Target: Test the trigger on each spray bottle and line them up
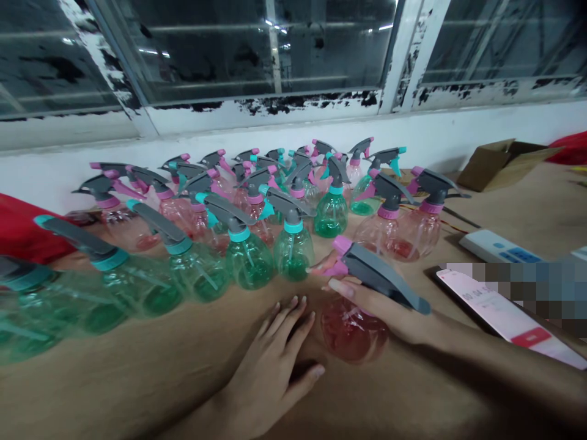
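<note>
My right hand (367, 302) is closed around a pink spray bottle (353, 330) with a grey trigger head and pink nozzle, standing on the brown table (137, 379). Its fingers wrap the neck just under the head. My left hand (279, 348) lies flat on the table just left of that bottle, fingers spread and holding nothing. Behind both hands stand several spray bottles, green ones (293, 250) in front and pink ones (413, 229) further back and right.
A phone (504, 318) lies on the table to the right, with a white remote-like device (498, 245) behind it. An open cardboard box (499, 162) sits at the back right. Red fabric (22, 229) is at the left. A white wall and windows run behind.
</note>
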`<state>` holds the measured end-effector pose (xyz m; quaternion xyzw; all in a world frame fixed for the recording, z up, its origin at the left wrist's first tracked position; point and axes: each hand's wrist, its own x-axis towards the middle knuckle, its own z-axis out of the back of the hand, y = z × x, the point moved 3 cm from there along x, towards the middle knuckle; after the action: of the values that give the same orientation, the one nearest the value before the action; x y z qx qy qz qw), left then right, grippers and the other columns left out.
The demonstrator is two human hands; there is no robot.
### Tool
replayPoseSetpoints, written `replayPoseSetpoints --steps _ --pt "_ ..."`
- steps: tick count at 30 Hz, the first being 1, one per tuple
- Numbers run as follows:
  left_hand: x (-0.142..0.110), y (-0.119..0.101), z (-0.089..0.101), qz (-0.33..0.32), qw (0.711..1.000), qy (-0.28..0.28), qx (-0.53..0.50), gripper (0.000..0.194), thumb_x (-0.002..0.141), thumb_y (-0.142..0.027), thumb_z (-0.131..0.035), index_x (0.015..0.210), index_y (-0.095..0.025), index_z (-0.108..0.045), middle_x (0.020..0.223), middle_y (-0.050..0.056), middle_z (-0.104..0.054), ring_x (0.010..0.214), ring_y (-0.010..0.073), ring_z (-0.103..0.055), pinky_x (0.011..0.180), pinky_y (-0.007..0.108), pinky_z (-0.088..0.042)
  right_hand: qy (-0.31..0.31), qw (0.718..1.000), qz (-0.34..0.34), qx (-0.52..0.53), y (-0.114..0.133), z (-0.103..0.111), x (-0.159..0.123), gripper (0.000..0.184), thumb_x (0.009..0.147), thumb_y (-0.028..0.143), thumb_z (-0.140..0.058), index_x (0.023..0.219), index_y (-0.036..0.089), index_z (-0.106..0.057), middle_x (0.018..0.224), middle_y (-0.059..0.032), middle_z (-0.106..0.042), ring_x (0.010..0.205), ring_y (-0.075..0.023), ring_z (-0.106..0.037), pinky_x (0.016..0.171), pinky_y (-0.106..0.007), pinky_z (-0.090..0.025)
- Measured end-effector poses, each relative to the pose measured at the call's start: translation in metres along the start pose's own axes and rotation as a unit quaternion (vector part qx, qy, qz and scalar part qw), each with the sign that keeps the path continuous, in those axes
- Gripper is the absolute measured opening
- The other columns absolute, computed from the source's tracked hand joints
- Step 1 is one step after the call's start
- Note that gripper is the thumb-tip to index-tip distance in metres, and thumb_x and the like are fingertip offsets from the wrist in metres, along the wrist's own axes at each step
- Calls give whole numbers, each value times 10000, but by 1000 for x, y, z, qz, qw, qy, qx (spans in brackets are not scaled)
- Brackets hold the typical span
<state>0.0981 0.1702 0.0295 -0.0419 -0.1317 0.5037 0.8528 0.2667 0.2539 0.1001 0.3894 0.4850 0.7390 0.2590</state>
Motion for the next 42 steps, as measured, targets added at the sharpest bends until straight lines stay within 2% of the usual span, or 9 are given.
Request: replayPoseSetpoints --steps 5,8,11,21,27,32,35,38,42 --pt "0 -1 0 4 999 26 22 594 901 -457 -501 1385 -145 -354 1438 129 -354 1310 299 -323 1043 505 -299 6 1000 1 18 -3 -1 0 193 846 324 -579 1022 248 -606 1015 -14 -684 977 -170 -646 889 -308 -519" --pt "-1 -1 -1 2 999 25 37 590 914 -460 -481 1394 -149 -335 1463 120 -309 1333 287 -278 1053 498 -287 4 1000 5 -2 -3 0 1 205 842 350 -580 1020 256 -618 988 -14 -690 930 -175 -660 843 -298 -536" --pt "-1 -1 -1 -1 999 23 42 589 913 -468 -478 1391 -152 -341 1453 115 -331 1333 280 -281 1063 487 -279 -2 1000 3 -18 -4 0 1 217 833 384 -580 1001 256 -626 982 -24 -688 901 -197 -670 815 -321 -547" --pt "-1 -1 -1 -7 998 26 54 604 916 -474 -469 1396 -140 -321 1469 124 -295 1335 281 -276 1047 498 -305 3 1000 -5 27 -6 0 -1 216 833 316 -603 1036 248 -627 1040 -15 -696 988 -168 -646 909 -299 -502" --pt "-1 0 -2 -6 998 26 49 605 914 -475 -473 1395 -139 -325 1445 123 -344 1337 282 -272 1049 501 -302 3 1000 2 4 -6 0 -1 197 849 335 -578 1027 263 -620 1003 -4 -697 940 -160 -657 844 -286 -526" --pt "0 -2 -1 -5 998 28 57 595 913 -481 -472 1387 -146 -340 1463 123 -307 1331 281 -288 1042 496 -316 3 1000 -1 14 -5 0 -1 218 841 351 -583 1036 256 -600 1049 -16 -681 977 -163 -641 820 -280 -520" --pt "-1 -1 -1 -1 998 32 57 594 916 -482 -464 1392 -151 -333 1460 123 -313 1332 280 -287 1040 495 -320 -2 1000 11 -10 2 1 0 178 846 378 -561 945 236 -600 946 -22 -680 871 -170 -655 757 -305 -524" --pt "-1 -2 0 -1 998 33 55 591 921 -477 -458 1392 -143 -331 1462 127 -306 1335 280 -280 1041 493 -319 -28 994 44 -96 9 4 0 223 856 411 -522 769 222 -599 743 -10 -645 695 -162 -626 654 -313 -503" --pt "0 -2 1 -3 998 30 52 588 914 -475 -472 1380 -136 -353 1456 125 -319 1334 277 -284 1050 481 -312 -32 990 33 -134 11 6 -1 244 868 411 -500 738 223 -587 703 -8 -635 647 -158 -617 595 -299 -493"
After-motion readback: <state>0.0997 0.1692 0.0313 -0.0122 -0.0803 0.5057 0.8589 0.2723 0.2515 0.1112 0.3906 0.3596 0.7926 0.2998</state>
